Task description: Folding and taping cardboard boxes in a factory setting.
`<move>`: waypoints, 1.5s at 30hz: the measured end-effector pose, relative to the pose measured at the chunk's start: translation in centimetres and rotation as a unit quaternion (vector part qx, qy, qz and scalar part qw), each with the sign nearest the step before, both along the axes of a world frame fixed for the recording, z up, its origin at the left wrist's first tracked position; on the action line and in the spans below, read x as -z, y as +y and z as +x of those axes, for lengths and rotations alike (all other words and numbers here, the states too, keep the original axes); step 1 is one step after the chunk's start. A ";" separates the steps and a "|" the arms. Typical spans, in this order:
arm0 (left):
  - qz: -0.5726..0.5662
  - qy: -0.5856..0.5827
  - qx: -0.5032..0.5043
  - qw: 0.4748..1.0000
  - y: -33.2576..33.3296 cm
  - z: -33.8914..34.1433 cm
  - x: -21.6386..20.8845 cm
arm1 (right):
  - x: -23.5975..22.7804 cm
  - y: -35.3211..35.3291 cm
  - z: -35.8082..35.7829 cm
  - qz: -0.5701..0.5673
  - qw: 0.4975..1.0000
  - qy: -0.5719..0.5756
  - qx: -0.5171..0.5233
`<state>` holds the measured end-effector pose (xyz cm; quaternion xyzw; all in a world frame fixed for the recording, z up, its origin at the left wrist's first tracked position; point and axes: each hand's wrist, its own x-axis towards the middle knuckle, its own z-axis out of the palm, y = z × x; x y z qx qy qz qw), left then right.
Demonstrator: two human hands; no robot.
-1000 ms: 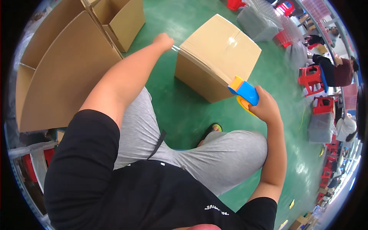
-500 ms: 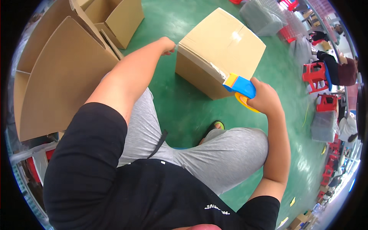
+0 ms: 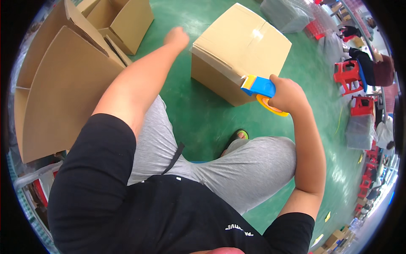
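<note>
A closed cardboard box (image 3: pixel 241 40) stands on the green floor in front of me, a strip of clear tape along its near top edge. My right hand (image 3: pixel 289 95) grips a blue and yellow tape dispenser (image 3: pixel 263 87). Its yellow head is at the box's near right edge, with a short bit of tape at the tip. Just left of the box's left corner, apart from it, is my left hand (image 3: pixel 176 39). It looks curled, but motion smears its fingers.
Large open cardboard boxes (image 3: pixel 63 93) stand at my left, with another open box (image 3: pixel 127 25) beyond them. Plastic-wrapped stacks (image 3: pixel 287 15) lie at the far right. Red stools (image 3: pixel 347 76) and seated people line the right side. My sandalled foot (image 3: pixel 241 134) rests below the box.
My left hand has moved up and away from the box's corner. The tape dispenser has shifted slightly left, and the loose-looking tape along the near edge now lies flatter.
</note>
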<state>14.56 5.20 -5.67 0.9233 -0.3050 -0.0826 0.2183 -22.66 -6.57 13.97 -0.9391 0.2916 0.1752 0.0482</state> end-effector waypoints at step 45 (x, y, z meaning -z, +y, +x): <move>0.047 -0.180 0.539 0.821 -1.5 -14.4 -4.6 | 5.0 -7.1 -19.6 0.097 0.989 -0.091 0.071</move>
